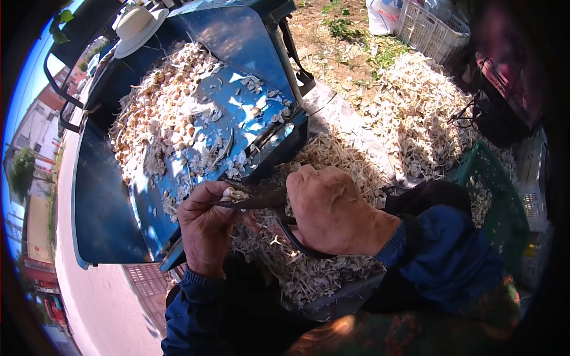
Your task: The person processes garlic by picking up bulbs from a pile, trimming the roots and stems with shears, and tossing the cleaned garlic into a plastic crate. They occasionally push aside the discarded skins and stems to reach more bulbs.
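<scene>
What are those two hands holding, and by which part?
The right hand holds scissors by their handles, fingers through the loop. The left hand pinches a piece of garlic between thumb and fingertips, right at the blades.

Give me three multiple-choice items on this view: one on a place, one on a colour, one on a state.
1. Where is the white hat?
A) in the white crate
B) on the far end of the blue cart
C) on the person's lap

2. What colour is the basket beside the right arm?
A) green
B) red
C) yellow

3. What is the right hand doing?
A) lying open and empty
B) gripping the hat
C) holding scissors

Answers:
1 B, the hat sits at the cart's far end, beyond the garlic pile.
2 A, its mesh wall is green.
3 C, it is closed on the handles, with the blades pointing at the garlic piece in the left hand.
</scene>
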`<state>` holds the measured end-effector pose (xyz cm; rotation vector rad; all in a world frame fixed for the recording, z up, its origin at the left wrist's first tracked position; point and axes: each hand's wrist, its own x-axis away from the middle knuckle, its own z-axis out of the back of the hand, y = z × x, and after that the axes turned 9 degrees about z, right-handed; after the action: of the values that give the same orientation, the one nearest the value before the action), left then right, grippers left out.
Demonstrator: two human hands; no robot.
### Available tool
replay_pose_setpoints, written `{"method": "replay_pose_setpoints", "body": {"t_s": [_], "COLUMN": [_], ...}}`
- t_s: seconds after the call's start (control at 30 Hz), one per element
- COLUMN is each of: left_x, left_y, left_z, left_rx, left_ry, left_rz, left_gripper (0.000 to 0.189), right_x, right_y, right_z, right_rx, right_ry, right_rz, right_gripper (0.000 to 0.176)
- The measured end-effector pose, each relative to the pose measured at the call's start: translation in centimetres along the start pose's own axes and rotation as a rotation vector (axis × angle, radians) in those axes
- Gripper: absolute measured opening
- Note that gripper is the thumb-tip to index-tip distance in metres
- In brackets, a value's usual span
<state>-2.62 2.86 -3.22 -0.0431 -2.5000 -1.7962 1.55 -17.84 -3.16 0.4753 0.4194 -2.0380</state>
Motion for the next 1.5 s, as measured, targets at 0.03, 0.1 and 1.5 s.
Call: {"method": "replay_pose_setpoints", "body": {"t_s": [0.03, 0.1, 1.5], "left_x": [0.1, 0.3, -1.5], "left_y": [0.0, 0.3, -4.6], "left_z": [-0.1, -0.5, 1.5], "left_rx": [-0.001, -0.044, 0.372], "left_ry": [-0.002, -0.002, 0.234], "left_rz": [0.005, -0.015, 0.364], "left_gripper": [0.018, 0.016, 0.018], "right_x": [0.1, 0.2, -0.8], "right_y": [-0.2, 0.0, -2.8], "right_z": [0.3, -0.3, -4.2], "right_rx": [0.149, 0.113, -0.217], "right_ry": [-0.009, -0.061, -0.23], "right_rz": [0.044, 0.047, -0.278], "right_gripper": [0.025, 0.022, 0.025]}}
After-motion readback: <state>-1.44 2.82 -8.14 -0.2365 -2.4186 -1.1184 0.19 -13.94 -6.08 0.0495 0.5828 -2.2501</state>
